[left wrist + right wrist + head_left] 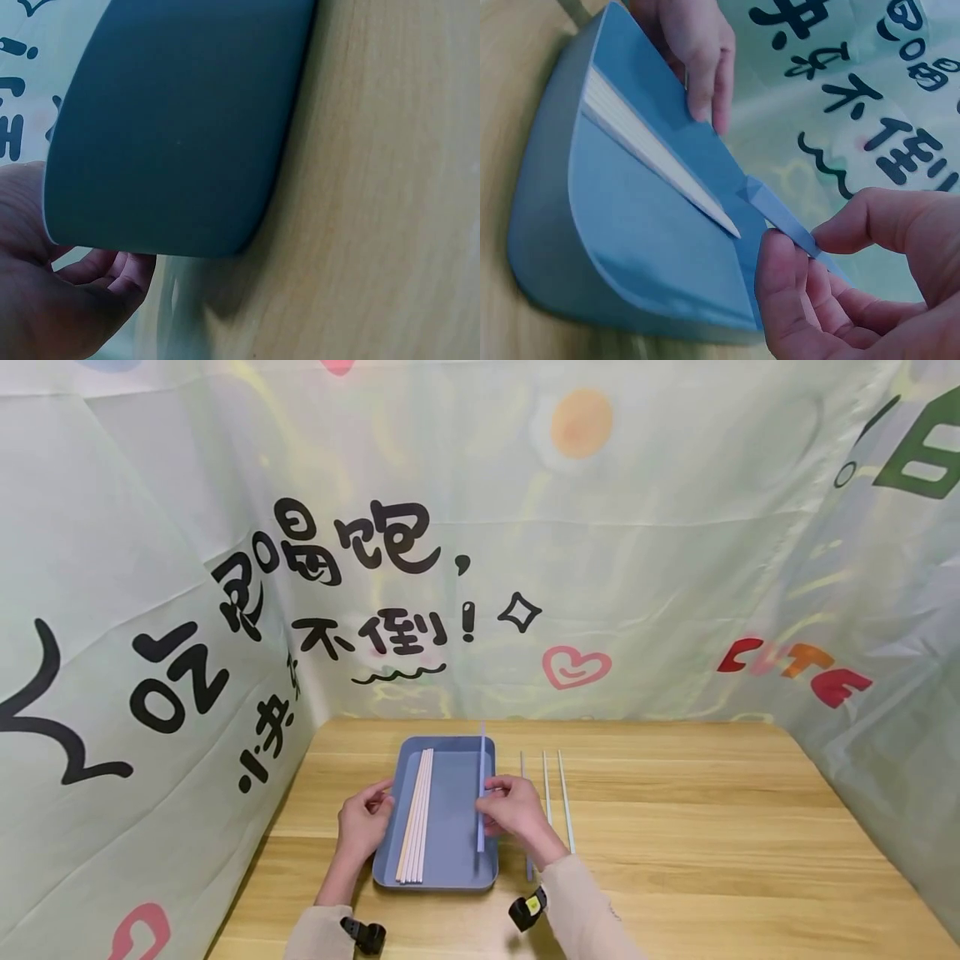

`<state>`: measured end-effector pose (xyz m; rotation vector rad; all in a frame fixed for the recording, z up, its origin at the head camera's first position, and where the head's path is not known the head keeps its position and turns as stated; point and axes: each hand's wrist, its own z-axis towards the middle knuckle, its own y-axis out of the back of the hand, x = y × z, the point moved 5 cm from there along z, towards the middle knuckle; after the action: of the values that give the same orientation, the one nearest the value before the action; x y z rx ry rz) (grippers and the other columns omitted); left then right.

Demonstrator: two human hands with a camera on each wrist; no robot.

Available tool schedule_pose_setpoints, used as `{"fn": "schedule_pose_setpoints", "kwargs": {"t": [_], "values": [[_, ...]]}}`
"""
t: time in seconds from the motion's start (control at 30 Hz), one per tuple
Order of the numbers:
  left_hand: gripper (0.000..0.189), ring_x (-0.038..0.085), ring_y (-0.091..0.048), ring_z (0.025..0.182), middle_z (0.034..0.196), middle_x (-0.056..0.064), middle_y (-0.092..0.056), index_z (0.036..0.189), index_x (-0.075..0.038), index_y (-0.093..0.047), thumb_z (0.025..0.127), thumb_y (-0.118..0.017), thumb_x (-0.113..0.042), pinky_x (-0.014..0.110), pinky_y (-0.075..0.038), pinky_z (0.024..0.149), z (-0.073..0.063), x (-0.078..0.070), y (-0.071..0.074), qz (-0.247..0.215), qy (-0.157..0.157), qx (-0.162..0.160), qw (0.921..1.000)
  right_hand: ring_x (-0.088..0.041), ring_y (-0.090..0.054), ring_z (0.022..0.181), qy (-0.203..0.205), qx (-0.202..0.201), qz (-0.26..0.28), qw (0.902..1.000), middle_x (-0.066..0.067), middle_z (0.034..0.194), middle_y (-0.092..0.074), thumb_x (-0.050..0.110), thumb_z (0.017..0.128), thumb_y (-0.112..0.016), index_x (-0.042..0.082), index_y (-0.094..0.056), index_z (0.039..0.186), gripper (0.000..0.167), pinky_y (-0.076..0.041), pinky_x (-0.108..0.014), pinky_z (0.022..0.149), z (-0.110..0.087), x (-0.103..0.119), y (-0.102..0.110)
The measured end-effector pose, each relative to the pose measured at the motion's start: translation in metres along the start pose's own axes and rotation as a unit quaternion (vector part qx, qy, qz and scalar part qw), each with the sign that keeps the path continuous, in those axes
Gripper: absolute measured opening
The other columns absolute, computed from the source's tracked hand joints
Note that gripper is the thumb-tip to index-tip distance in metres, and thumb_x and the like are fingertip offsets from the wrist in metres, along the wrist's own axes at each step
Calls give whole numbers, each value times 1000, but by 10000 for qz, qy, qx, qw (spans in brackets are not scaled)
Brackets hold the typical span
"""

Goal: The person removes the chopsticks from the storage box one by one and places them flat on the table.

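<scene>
A blue-grey tray (453, 814) lies on the wooden table with several pale chopsticks (417, 818) side by side along its left half. My left hand (363, 818) grips the tray's left rim, thumb at the inner side and fingers outside. Between thumb and fingers, my right hand (512, 810) pinches a blue chopstick (776, 214) over the tray's right side. That chopstick (482, 760) points lengthwise along the tray and overlaps its right rim in the head view. The white chopsticks (652, 150) show again in the right wrist view.
Right of the tray, a blue chopstick (522, 768) and two pale greenish chopsticks (561, 777) lie on the table (697, 827), partly hidden by my right arm. A printed cloth (660, 577) stands behind the table and along both sides.
</scene>
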<state>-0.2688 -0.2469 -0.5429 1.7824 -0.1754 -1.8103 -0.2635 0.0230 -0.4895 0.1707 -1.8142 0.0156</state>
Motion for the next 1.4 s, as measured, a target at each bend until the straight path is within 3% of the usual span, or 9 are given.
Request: {"fn": "schedule_pose_setpoints", "kwargs": {"t": [0.37,1.4], "values": [[32,16,-66,91,106,16,-76,128,-4,-75,97,-68,-2,16,-50,74,0,-2,0,58,-15,-24,10000,-15,-57,64,-145,-427,5,9990,-5,82,-60,-5,81,-63,-9,-62,130,49,-58,-33,59,0,-11,45],[33,16,-66,89,105,18,-76,128,-3,-75,96,-68,-1,15,-50,72,1,-3,1,57,-88,-30,9999,-17,-64,71,-304,-959,-787,9918,-8,83,-64,-1,82,-64,-10,-66,127,46,-61,-34,63,-12,-42,124]]}}
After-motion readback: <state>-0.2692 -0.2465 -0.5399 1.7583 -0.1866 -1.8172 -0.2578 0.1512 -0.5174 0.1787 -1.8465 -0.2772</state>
